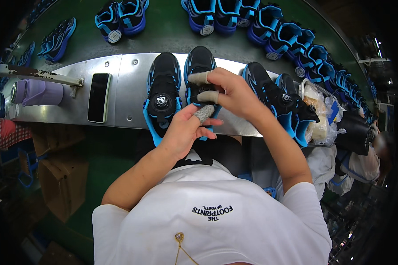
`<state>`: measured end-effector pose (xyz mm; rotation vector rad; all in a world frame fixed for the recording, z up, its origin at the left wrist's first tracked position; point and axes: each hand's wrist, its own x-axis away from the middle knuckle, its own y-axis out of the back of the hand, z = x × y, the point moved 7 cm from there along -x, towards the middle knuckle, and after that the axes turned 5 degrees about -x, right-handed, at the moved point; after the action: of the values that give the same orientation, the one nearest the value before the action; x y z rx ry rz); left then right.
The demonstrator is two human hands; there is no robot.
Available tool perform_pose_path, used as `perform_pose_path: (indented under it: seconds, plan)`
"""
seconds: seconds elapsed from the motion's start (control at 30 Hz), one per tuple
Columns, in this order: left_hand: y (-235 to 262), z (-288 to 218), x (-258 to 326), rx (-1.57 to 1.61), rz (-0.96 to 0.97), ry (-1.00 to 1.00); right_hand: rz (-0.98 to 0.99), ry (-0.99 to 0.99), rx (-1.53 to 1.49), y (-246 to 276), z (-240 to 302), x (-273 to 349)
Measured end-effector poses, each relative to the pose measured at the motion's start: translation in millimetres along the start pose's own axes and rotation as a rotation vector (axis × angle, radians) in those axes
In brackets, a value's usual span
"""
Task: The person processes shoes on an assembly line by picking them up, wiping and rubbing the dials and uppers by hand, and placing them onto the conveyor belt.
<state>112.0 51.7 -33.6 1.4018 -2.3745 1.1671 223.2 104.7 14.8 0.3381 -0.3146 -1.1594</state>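
Note:
Both my hands are at one black sneaker (200,57) with blue edging, standing toe away on the metal-topped bench edge. My left hand (181,131), a grey cover on one finger, is bent around the shoe's near end at the opening. From the right my right hand (235,90), with beige covers on two digits, curls over the lacing area and grips the upper. The fingers hide the middle of this shoe and any small part between them. Just left, touching neither hand, stands a matching sneaker (163,73) with a round dial on top.
Another pair of sneakers (262,84) leans right, beside a clear container (314,95) of bagged items. A phone (99,98) and a lilac tumbler (42,92) lie left, near a metal bar (40,73). Several more sneakers (265,22) line the green surface (163,26) beyond.

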Motion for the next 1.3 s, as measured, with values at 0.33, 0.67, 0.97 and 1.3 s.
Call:
perform_pose_path:
  seconds: [0.33,0.67,0.97,1.3]
  plan:
    - [0,6,-10,-0.084,-0.054,0.111,-0.111,0.135,0.163,2,-2,-2]
    - [-2,1,-11,-0.087,-0.051,0.132,-0.090,0.078,0.055,-1,-3,1]
    - [0,5,-12,-0.109,-0.077,0.158,-0.142,0.110,0.203,-2,-7,3]
    - [-2,3,-12,-0.098,-0.080,0.144,-0.183,0.166,0.145,-1,-2,4]
